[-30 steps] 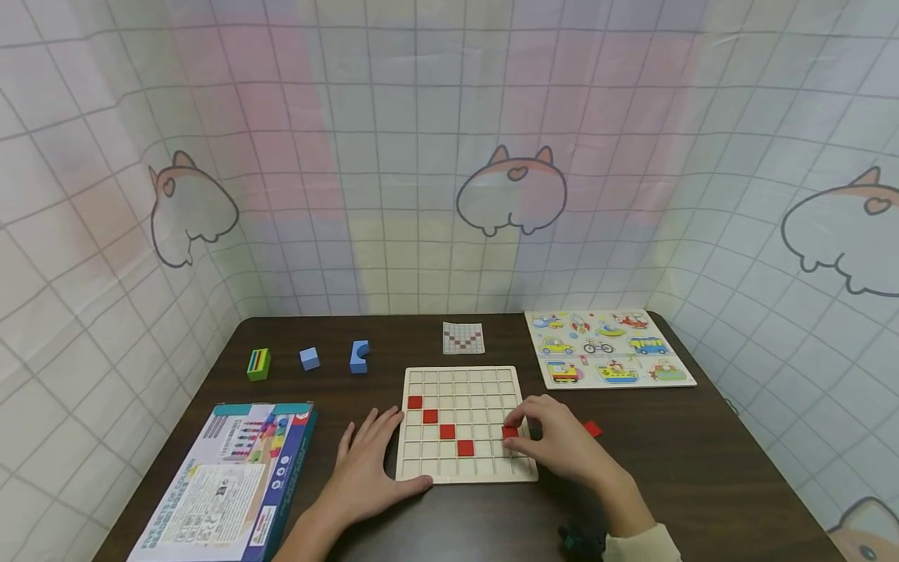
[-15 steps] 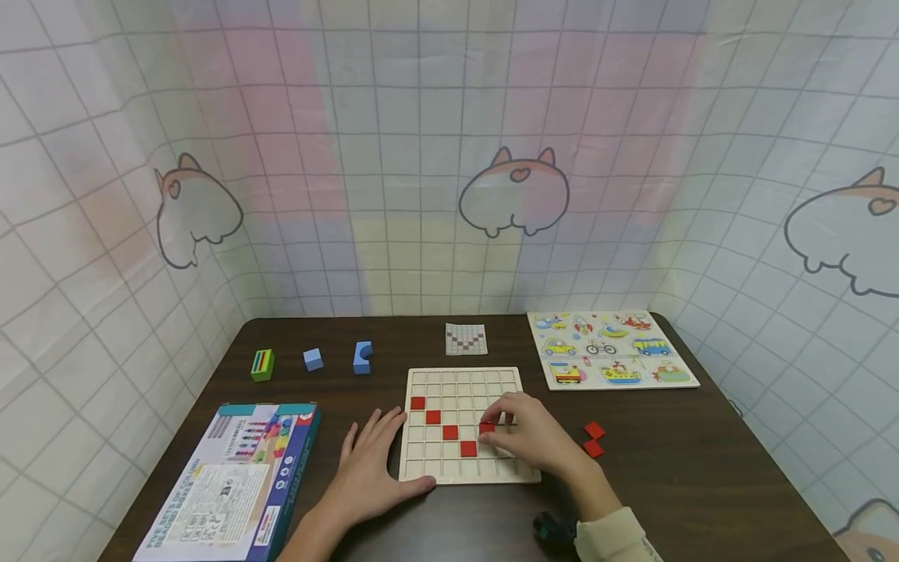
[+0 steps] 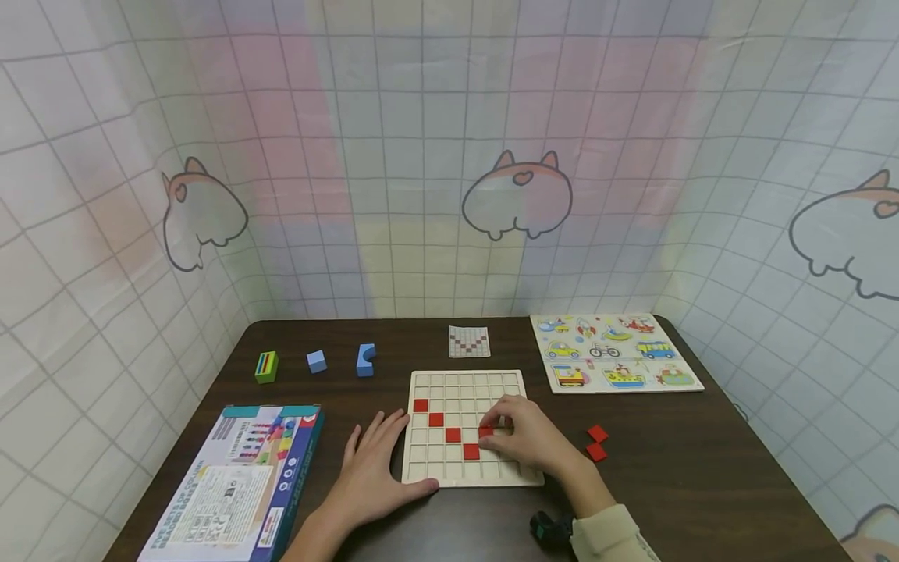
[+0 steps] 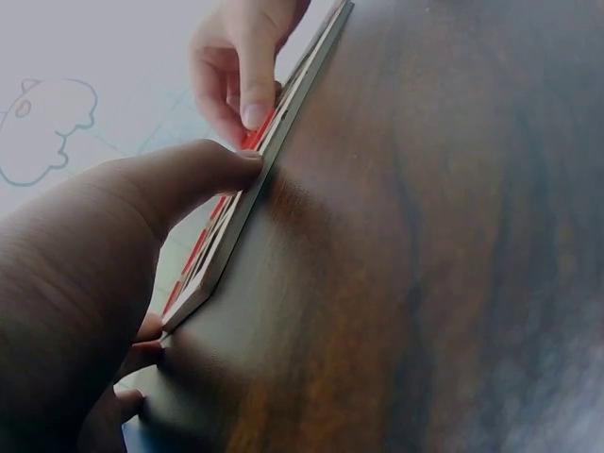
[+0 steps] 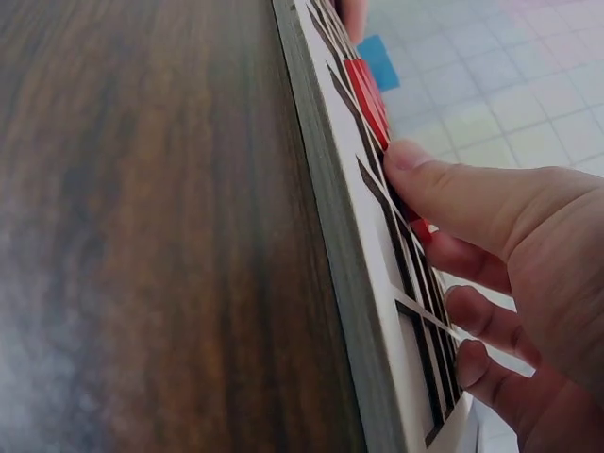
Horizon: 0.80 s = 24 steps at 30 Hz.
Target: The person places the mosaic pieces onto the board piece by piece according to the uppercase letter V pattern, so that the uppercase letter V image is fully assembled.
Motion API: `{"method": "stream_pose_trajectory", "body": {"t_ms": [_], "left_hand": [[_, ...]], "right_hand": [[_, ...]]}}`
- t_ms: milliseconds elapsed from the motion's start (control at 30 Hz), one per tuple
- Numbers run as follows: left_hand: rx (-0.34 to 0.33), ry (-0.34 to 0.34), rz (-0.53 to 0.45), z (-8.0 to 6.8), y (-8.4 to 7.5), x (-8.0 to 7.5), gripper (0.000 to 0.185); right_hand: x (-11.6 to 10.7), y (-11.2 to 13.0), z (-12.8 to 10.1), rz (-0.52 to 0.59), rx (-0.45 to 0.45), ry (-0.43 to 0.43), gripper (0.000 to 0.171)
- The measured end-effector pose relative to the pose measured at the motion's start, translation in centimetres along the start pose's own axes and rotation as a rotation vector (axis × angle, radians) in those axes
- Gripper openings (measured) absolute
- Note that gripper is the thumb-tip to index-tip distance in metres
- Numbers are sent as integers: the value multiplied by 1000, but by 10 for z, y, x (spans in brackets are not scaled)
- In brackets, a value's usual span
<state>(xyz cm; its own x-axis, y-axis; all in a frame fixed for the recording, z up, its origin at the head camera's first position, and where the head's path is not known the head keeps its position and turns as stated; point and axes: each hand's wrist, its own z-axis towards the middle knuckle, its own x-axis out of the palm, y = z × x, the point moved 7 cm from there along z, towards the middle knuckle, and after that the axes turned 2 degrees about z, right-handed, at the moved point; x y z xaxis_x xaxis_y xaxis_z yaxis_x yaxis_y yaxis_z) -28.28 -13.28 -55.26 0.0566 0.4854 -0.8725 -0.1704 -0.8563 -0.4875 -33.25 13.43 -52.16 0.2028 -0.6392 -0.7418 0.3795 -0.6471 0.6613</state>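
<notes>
A wooden grid board [image 3: 467, 384] lies on the dark table. Several red tiles [image 3: 453, 435] run diagonally down its cells. My right hand [image 3: 500, 434] is over the board's middle right and pinches one more red tile [image 3: 485, 431] against a cell just right of the diagonal; the right wrist view shows the thumb [image 5: 472, 203] stretched onto the board [image 5: 349, 245]. My left hand [image 3: 375, 460] lies flat on the table at the board's left. Its thumb [image 4: 170, 184] touches the board's edge [image 4: 283, 132]. Two loose red tiles [image 3: 597, 442] lie right of the board.
A game box [image 3: 239, 476] lies at the front left. A green block [image 3: 266, 366], blue cube [image 3: 317, 361] and notched blue block [image 3: 364, 360] stand at the back left. A pattern card [image 3: 468, 341] and a vehicle puzzle [image 3: 614, 351] lie behind the board.
My right hand carried the red tile leftward across the board, from near its right edge to a cell beside the diagonal, then held there. The left hand stayed put.
</notes>
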Motion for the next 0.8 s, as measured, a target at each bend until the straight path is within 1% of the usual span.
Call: {"method": "stream_pose_trajectory", "body": {"t_ms": [233, 467, 800], "left_hand": [[5, 2, -5, 0, 0, 0, 126], [1, 0, -20, -1, 0, -1, 125], [1, 7, -32, -2, -2, -2, 125]], "right_hand": [[0, -2, -1, -2, 7, -15, 18], [-1, -1, -4, 0, -7, -14, 17], [-13, -4, -13, 33, 20, -42, 19]]}}
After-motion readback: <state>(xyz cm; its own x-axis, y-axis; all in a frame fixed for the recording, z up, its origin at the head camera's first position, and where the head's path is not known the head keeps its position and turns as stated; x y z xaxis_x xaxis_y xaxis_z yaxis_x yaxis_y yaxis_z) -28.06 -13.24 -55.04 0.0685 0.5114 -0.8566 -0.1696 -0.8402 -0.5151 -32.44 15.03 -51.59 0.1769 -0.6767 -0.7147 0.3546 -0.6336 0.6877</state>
